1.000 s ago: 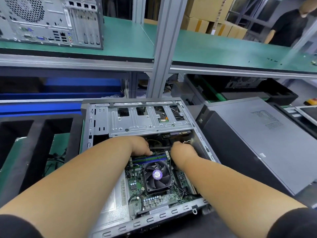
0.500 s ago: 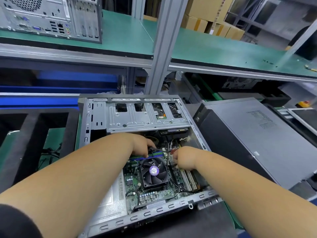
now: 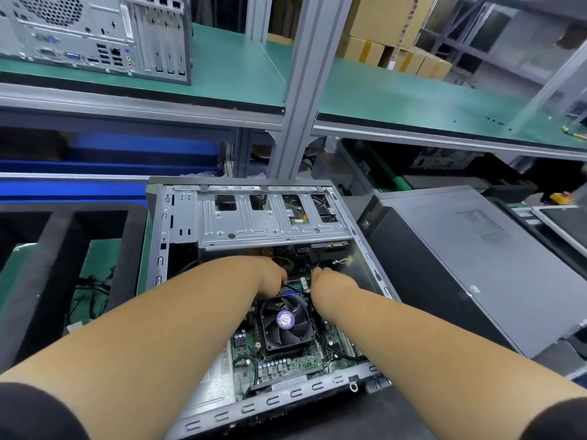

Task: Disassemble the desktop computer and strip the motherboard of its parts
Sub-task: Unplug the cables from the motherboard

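This is an electronics teardown workshop, a factory-style line: a long bench with a green mat (image 3: pixel 397 90) on grey metal framing (image 3: pixel 305 90) runs across at twelve o'clock, and a bare computer tower (image 3: pixel 95 33) stands on it at eleven o'clock, ports facing us. Brown cardboard boxes (image 3: pixel 387 36) are stacked behind the bench at one o'clock, a closed grey computer case (image 3: pixel 470 265) lies at three o'clock, and black foam trays (image 3: pixel 57 249) sit at nine o'clock beside an opened computer (image 3: pixel 273 223) with its circuit board and fan showing.
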